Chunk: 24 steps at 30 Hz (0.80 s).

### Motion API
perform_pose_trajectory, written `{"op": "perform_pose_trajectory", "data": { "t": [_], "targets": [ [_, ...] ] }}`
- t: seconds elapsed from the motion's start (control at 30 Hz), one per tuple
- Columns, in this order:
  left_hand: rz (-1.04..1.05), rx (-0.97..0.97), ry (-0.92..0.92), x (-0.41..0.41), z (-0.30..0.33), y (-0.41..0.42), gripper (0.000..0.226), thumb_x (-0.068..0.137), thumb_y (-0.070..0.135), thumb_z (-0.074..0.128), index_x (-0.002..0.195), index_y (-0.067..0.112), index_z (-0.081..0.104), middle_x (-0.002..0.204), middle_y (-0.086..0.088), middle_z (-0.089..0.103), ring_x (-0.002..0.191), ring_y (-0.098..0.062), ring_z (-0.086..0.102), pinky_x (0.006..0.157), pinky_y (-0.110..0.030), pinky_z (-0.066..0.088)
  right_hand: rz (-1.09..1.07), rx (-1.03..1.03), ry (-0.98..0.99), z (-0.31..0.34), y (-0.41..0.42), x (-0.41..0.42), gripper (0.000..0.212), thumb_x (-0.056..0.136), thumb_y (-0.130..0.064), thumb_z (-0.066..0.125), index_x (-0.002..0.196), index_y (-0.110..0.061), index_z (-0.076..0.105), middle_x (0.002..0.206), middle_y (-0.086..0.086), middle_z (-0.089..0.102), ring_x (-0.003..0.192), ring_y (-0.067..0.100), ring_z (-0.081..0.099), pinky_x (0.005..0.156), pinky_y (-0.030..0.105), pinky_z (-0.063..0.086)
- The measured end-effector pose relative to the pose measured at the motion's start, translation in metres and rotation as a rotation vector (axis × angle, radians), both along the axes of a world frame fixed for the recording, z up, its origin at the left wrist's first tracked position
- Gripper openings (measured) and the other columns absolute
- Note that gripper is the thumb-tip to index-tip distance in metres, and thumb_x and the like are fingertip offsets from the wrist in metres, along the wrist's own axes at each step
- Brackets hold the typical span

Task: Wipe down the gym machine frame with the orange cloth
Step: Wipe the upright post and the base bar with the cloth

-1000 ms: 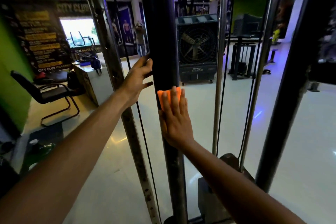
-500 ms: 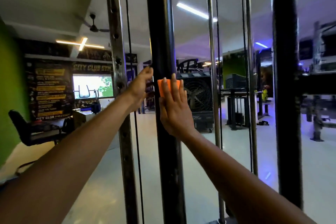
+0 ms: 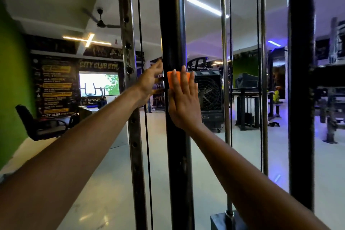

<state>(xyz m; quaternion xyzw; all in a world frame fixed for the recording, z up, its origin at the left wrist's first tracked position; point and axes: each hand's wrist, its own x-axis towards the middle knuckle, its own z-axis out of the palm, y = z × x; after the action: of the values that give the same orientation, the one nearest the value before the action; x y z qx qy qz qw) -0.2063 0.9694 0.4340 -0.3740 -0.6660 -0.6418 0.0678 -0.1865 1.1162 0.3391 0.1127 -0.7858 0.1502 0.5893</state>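
Cloth (image 3: 178,78): plain orange. Central frame post (image 3: 174,24): black. Perforated upright (image 3: 127,24): dull grey steel, dark round holes. Guide rods (image 3: 224,61): silver. Cables (image 3: 141,43): black. Left wall (image 3: 9,80): green. Wall board (image 3: 56,87): black, yellow bands and lettering. Chair (image 3: 37,125): black. Cooler fan (image 3: 209,95): black. Floor (image 3: 205,164): pale, glossy.

The cloth (image 3: 178,78) is pressed flat against the upright post (image 3: 175,24) under the right hand (image 3: 183,102). The left hand (image 3: 149,80) is placed just left of the post, and a perforated bar (image 3: 126,24) stands further left. A fan unit (image 3: 209,95) is seen behind the post, to its right.
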Motion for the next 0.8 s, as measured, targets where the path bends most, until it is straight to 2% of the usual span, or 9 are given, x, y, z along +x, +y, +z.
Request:
{"op": "perform_pose_trajectory", "data": {
  "t": [0.1, 0.2, 0.27, 0.37, 0.47, 0.53, 0.67, 0.73, 0.8],
  "targets": [
    [-0.003, -0.027, -0.003, 0.002, -0.008, -0.004, 0.048, 0.118, 0.035, 0.032, 0.165, 0.038, 0.035, 0.125, 0.023, 0.056, 0.12, -0.012, 0.059, 0.102, -0.048, 0.051, -0.024, 0.071, -0.026, -0.045, -0.001, 0.007, 0.065, 0.118, -0.037, 0.032, 0.175, -0.021, 0.005, 0.182, 0.005, -0.015, 0.167, 0.032, -0.019, 0.135, 0.06, -0.001],
    [-0.028, -0.05, -0.03, 0.005, -0.018, -0.009, 0.048, 0.118, 0.03, 0.028, 0.165, 0.036, 0.036, 0.13, 0.02, 0.058, 0.121, -0.012, 0.059, 0.089, -0.042, 0.052, -0.145, 0.403, -0.136, -0.116, 0.009, 0.017, 0.066, 0.119, -0.041, 0.032, 0.175, -0.025, 0.003, 0.182, 0.004, -0.014, 0.167, 0.036, -0.016, 0.134, 0.064, 0.008],
    [-0.036, -0.065, -0.021, 0.004, -0.025, -0.01, 0.049, 0.118, 0.03, 0.028, 0.165, 0.036, 0.036, 0.132, 0.021, 0.057, 0.122, -0.01, 0.058, 0.09, -0.043, 0.051, -0.205, 0.517, -0.121, -0.122, 0.02, 0.016, 0.065, 0.118, -0.041, 0.032, 0.175, -0.026, 0.005, 0.183, 0.005, -0.01, 0.168, 0.036, -0.012, 0.133, 0.065, 0.01],
    [-0.033, -0.068, -0.022, -0.002, -0.028, -0.011, 0.047, 0.118, 0.033, 0.027, 0.163, 0.038, 0.039, 0.136, 0.021, 0.059, 0.128, -0.014, 0.058, 0.104, -0.051, 0.05, -0.159, 0.308, 0.008, -0.063, 0.017, 0.009, 0.063, 0.117, -0.036, 0.037, 0.175, -0.019, 0.017, 0.183, 0.012, 0.001, 0.168, 0.038, -0.004, 0.131, 0.067, 0.011],
    [-0.04, -0.065, -0.024, -0.003, -0.027, -0.011, 0.048, 0.117, 0.035, 0.027, 0.161, 0.039, 0.045, 0.143, 0.014, 0.062, 0.134, -0.019, 0.058, 0.109, -0.054, 0.049, -0.091, 0.083, 0.061, -0.021, 0.011, 0.007, 0.064, 0.117, -0.029, 0.043, 0.173, -0.011, 0.018, 0.182, 0.016, 0.001, 0.168, 0.038, -0.006, 0.132, 0.067, 0.006],
    [-0.044, -0.074, -0.014, -0.001, -0.029, -0.011, 0.048, 0.117, 0.034, 0.026, 0.161, 0.041, 0.044, 0.144, 0.018, 0.06, 0.135, -0.016, 0.057, 0.108, -0.054, 0.048, -0.071, 0.122, 0.039, -0.042, 0.014, 0.008, 0.064, 0.117, -0.027, 0.043, 0.174, -0.011, 0.017, 0.182, 0.016, -0.001, 0.168, 0.038, -0.009, 0.133, 0.065, 0.006],
    [-0.051, -0.105, 0.01, -0.001, -0.043, -0.01, 0.05, 0.118, 0.032, 0.027, 0.167, 0.043, 0.032, 0.148, 0.022, 0.053, 0.136, -0.012, 0.052, 0.106, -0.053, 0.046, -0.093, 0.421, -0.141, -0.136, 0.033, 0.024, 0.068, 0.118, -0.036, 0.038, 0.175, -0.02, 0.006, 0.183, 0.008, -0.009, 0.167, 0.037, -0.013, 0.133, 0.064, 0.009],
    [-0.057, -0.114, 0.009, -0.004, -0.049, -0.01, 0.051, 0.117, 0.032, 0.029, 0.167, 0.046, 0.03, 0.166, 0.017, 0.041, 0.142, -0.014, 0.049, 0.111, -0.056, 0.044, -0.061, 0.366, -0.128, -0.135, 0.041, 0.019, 0.069, 0.117, -0.036, 0.039, 0.175, -0.021, 0.004, 0.183, 0.008, -0.009, 0.168, 0.036, -0.012, 0.133, 0.066, 0.011],
    [-0.061, -0.113, 0.002, -0.006, -0.052, -0.009, 0.051, 0.117, 0.033, 0.03, 0.166, 0.048, 0.031, 0.169, 0.018, 0.037, 0.142, -0.013, 0.049, 0.11, -0.055, 0.045, 0.047, 0.175, -0.092, -0.096, 0.033, 0.009, 0.068, 0.118, -0.034, 0.038, 0.175, -0.019, 0.004, 0.182, 0.007, -0.011, 0.168, 0.032, -0.013, 0.133, 0.066, 0.01]
  ]
}}
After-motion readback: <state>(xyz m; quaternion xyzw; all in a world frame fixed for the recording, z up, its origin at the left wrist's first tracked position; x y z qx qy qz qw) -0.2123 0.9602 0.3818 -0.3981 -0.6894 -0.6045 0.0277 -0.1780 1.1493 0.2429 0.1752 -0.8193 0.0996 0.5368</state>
